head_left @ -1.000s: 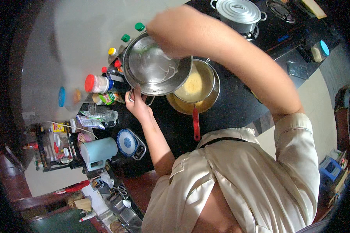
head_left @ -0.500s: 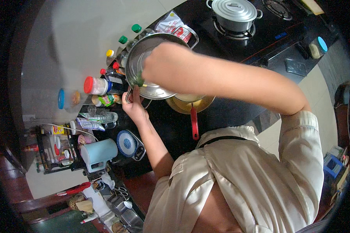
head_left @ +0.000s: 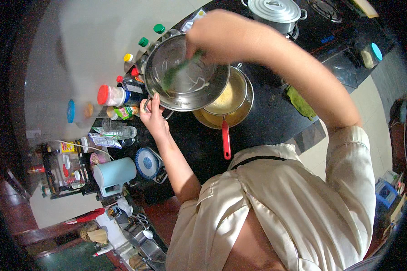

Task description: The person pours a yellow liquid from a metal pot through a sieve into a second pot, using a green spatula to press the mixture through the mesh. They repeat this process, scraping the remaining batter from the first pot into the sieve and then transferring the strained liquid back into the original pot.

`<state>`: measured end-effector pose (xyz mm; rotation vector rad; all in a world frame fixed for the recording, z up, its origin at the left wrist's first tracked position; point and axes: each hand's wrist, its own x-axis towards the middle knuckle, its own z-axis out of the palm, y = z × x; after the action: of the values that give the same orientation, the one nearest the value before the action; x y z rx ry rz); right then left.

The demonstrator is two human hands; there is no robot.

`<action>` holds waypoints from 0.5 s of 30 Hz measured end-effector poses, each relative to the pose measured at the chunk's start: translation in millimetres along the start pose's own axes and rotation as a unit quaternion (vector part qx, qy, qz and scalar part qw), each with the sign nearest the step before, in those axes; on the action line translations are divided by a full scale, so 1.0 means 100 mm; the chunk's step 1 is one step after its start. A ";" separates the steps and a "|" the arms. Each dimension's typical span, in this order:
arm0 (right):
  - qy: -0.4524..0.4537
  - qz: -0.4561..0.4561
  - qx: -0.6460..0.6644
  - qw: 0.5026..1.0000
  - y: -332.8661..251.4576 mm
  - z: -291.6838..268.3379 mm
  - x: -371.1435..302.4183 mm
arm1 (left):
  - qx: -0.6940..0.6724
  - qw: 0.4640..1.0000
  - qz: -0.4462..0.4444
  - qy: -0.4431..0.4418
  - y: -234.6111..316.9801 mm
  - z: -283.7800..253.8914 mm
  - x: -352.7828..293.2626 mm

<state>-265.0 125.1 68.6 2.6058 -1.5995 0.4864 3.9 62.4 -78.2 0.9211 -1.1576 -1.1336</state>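
Note:
My left hand (head_left: 154,119) grips the side handle of a wide metal pot (head_left: 181,103), which is tilted with its mouth toward me. Pale residue streaks the inside. In my right hand (head_left: 219,36) is a green spatula (head_left: 171,77), blurred by motion, its blade inside the pot. Partly under the pot's right edge sits a round strainer with a red handle (head_left: 226,141). Yellowish, frothy contents (head_left: 228,100) show in it. It rests over a wider round vessel (head_left: 245,116), whose inside also looks yellowish.
A lidded pot (head_left: 276,12) stands on the stove at the back. Capped bottles and jars (head_left: 111,95) line the counter's left edge. Nearer are a blue scale (head_left: 148,165) and a light-blue pitcher (head_left: 115,177). A green cloth-like item (head_left: 300,103) lies at right.
My right hand has lifted up and right, with the spatula now showing in the pot. The pot is tilted more openly toward me. More of the strainer and the green item are visible.

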 end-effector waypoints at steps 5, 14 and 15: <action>0.051 -0.041 0.026 0.998 0.27 -0.07 0.27 | -0.011 1.000 -0.013 -0.025 0.01 0.01 0.07; 0.037 -0.047 0.012 0.998 0.28 -0.09 0.20 | -0.033 0.998 -0.021 -0.046 0.01 -0.02 0.10; 0.068 -0.053 0.034 0.996 0.46 -0.02 0.30 | -0.036 0.998 -0.026 -0.038 0.05 0.07 0.09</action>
<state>-293.4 78.3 73.8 2.6251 -1.4202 0.7044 -1.6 54.8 -70.8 0.8634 -1.1531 -1.2532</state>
